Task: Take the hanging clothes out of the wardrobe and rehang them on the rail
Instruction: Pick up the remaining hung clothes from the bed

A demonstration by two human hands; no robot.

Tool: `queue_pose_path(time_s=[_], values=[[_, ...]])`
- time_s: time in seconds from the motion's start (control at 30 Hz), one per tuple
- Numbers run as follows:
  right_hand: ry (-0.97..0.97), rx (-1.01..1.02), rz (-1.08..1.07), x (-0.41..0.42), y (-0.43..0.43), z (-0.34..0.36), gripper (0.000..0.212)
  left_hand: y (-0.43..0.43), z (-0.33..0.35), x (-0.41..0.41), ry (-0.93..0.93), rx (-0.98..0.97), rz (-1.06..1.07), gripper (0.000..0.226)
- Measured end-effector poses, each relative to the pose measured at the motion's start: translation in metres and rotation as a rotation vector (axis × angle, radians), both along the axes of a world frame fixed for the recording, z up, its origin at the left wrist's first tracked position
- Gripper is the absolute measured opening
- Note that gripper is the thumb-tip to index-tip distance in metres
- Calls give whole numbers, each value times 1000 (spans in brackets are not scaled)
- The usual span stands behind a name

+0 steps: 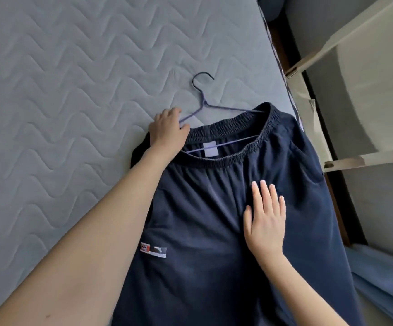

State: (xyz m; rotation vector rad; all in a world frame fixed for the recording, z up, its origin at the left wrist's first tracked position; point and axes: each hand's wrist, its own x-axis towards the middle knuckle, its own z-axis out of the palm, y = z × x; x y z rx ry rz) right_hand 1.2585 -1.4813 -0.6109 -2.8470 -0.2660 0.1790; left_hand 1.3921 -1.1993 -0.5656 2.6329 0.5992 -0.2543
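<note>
Dark navy trousers [202,220] with an elastic waistband lie flat on the bed, a small logo patch on the left leg. A thin purple wire hanger [203,100] rests at the waistband, its lower bar running inside the waist opening and its dark hook pointing away on the mattress. My left hand [167,130] grips the hanger's left arm together with the waistband's left corner. My right hand [265,215] lies flat, fingers spread, pressing on the trousers' right leg below the waistband.
The trousers lie on a grey quilted mattress [61,90] that fills the left and top. At the right stands a pale wooden frame [313,60] beside the bed edge. Blue fabric [383,285] hangs at the lower right.
</note>
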Motion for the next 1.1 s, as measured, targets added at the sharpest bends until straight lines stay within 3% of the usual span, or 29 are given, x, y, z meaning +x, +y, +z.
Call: queue_pose_path(time_s=[0.1, 0.17, 0.33, 0.47, 0.57, 0.77, 0.93, 1.1], values=[[-29, -25, 12, 0, -1, -6, 59, -10, -15, 16, 36, 66, -31, 32], [-18, -30, 14, -1, -2, -7, 59, -11, -14, 26, 28, -39, 8, 21], [146, -53, 28, 6, -2, 11, 59, -15, 33, 26, 163, -317, 73, 31], [377, 234, -34, 17, -7, 67, 47, -25, 110, 0, 192, -704, 89, 33], [398, 446, -168, 19, -14, 139, 31, -42, 182, -32, 232, -745, 50, 36], [451, 850, -238, -6, -21, 298, 19, -61, 338, -135, 84, -667, 184, 37], [544, 968, -90, -43, -20, 394, 28, -70, 446, -264, -142, -742, 515, 35], [724, 996, 23, -101, -5, 437, 26, -82, 488, -389, -348, -914, 843, 44]])
